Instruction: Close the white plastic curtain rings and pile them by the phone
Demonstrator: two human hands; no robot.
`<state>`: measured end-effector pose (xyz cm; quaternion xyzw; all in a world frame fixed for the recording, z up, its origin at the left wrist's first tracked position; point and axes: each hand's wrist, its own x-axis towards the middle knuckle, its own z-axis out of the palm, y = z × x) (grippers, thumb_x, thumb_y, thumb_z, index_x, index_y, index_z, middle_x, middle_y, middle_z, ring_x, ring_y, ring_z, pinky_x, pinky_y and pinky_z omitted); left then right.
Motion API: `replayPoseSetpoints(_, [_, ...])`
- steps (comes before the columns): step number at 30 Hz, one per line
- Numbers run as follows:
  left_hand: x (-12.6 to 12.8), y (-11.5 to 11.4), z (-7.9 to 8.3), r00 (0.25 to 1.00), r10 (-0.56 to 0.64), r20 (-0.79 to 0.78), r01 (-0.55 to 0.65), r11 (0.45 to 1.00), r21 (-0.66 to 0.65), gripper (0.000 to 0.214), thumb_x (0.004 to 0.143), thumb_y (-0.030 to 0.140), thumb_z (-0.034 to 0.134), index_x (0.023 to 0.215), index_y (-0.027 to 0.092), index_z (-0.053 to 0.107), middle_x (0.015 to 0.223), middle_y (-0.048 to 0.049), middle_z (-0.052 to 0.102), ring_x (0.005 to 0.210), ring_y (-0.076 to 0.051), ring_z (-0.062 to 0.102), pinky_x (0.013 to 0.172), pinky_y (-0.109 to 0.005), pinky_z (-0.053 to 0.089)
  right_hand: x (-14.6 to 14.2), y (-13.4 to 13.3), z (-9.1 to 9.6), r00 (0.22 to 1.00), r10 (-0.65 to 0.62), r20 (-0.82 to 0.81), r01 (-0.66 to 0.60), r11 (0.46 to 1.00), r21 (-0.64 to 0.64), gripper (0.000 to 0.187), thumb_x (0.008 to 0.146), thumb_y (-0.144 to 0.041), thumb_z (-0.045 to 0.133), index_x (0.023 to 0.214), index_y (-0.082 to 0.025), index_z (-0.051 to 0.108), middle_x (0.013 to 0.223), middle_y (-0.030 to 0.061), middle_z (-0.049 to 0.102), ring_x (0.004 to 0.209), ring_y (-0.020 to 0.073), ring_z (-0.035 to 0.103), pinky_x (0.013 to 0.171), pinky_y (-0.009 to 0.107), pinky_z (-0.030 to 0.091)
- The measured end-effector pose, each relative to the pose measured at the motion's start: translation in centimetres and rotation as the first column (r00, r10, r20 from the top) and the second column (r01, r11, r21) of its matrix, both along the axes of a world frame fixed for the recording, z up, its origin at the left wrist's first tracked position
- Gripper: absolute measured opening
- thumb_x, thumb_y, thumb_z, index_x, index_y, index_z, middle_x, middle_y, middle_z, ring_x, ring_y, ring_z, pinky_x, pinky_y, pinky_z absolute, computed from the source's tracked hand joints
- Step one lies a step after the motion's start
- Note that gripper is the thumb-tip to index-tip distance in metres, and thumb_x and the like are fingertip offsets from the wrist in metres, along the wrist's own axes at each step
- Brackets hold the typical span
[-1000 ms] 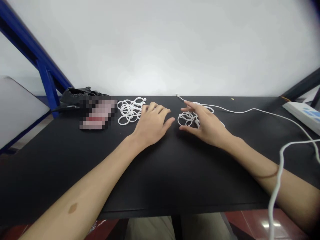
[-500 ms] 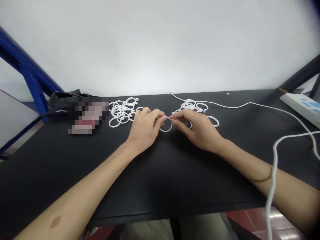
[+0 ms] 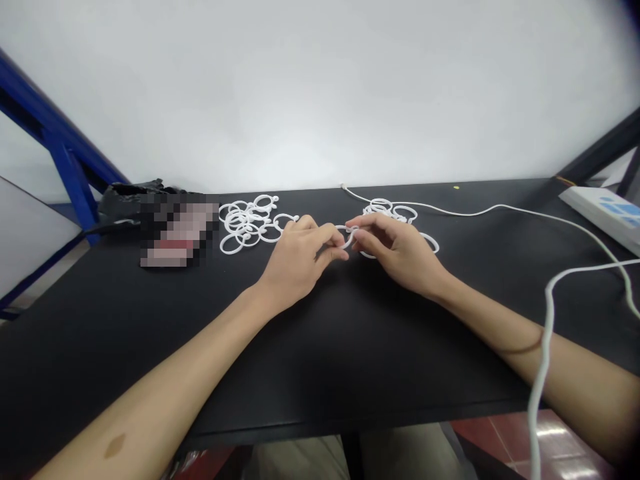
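Between my two hands is a white curtain ring (image 3: 349,238) with a small eyelet, partly covered by fingers. My left hand (image 3: 303,260) is closed, thumb and index finger pinching the ring's left side. My right hand (image 3: 400,253) is closed too, its thumb and fingertips on the eyelet side. A spread of similar white rings (image 3: 233,245) lies on the black table left of my left hand. Behind and beside my right hand lies another group of white rings (image 3: 405,213), partly hidden by that hand.
A white cable (image 3: 465,214) runs along the back of the black table (image 3: 320,373), and another stretch hangs over my right forearm. A white box with blue markings (image 3: 607,210) stands at the right. A black plastic bag (image 3: 125,200) and a blurred-out item (image 3: 175,233) lie at the left.
My left fingertips have shifted right and slightly down. The ring has turned between the fingers: its loop hung below the fingertips before and now sits level between the hands.
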<state>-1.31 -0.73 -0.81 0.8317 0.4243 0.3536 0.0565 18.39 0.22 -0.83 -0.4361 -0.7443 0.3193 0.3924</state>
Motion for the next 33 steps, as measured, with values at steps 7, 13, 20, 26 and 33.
replayPoseSetpoints(7, [-0.2,0.1,-0.3,0.995,-0.043,-0.092,0.051,0.995,0.085,0.015,0.095,0.035,0.056,0.089,0.023,0.063,0.078,0.0006,0.067,0.080,-0.018,0.053,0.081,-0.035,0.042,0.1,-0.2,0.6,0.991,-0.038,0.130,0.013,0.982,0.189,0.014,0.092,-0.034,0.055,0.098,-0.022,0.060,0.083,0.0023,0.069,0.069,0.0149,0.064,0.065,0.030,0.052])
replayPoseSetpoints(13, [-0.3,0.2,-0.1,0.994,-0.059,-0.090,0.069,0.991,0.114,0.018,0.098,0.030,0.051,0.092,0.021,0.066,0.091,-0.0008,0.070,0.082,-0.018,0.052,0.081,-0.035,0.041,0.1,-0.3,0.7,0.980,-0.104,0.171,0.058,0.965,0.254,0.009,0.091,-0.029,0.056,0.094,-0.021,0.060,0.079,0.0007,0.069,0.063,0.0129,0.061,0.061,0.027,0.049])
replayPoseSetpoints(20, [-1.1,0.9,0.2,0.968,0.126,-0.217,-0.087,0.979,0.182,0.027,0.100,0.032,0.043,0.095,0.022,0.068,0.095,-0.0039,0.070,0.089,-0.023,0.053,0.081,-0.039,0.042,0.4,0.5,0.4,0.949,-0.185,0.256,0.104,0.948,0.300,0.027,0.089,-0.033,0.058,0.114,-0.022,0.057,0.098,0.0056,0.071,0.086,0.0208,0.067,0.079,0.037,0.053])
replayPoseSetpoints(26, [-4.4,2.5,0.3,0.777,0.509,-0.369,-0.451,0.861,0.236,0.029,0.096,0.028,0.042,0.096,0.021,0.071,0.104,-0.0118,0.068,0.102,-0.034,0.051,0.080,-0.049,0.042,1.3,1.6,-0.3,0.780,-0.269,0.565,0.008,0.907,0.421,0.034,0.088,-0.041,0.060,0.114,-0.020,0.061,0.114,0.0128,0.065,0.114,0.0338,0.053,0.097,0.052,0.044])
replayPoseSetpoints(33, [-3.3,1.8,0.3,0.832,0.427,-0.353,-0.377,0.904,0.203,0.027,0.095,0.028,0.046,0.105,0.019,0.069,0.113,-0.0114,0.066,0.108,-0.034,0.049,0.088,-0.050,0.041,0.6,1.6,-1.0,0.748,-0.222,0.626,-0.111,0.887,0.447,0.024,0.090,-0.030,0.058,0.109,-0.017,0.065,0.107,0.0119,0.069,0.108,0.0311,0.052,0.098,0.048,0.042])
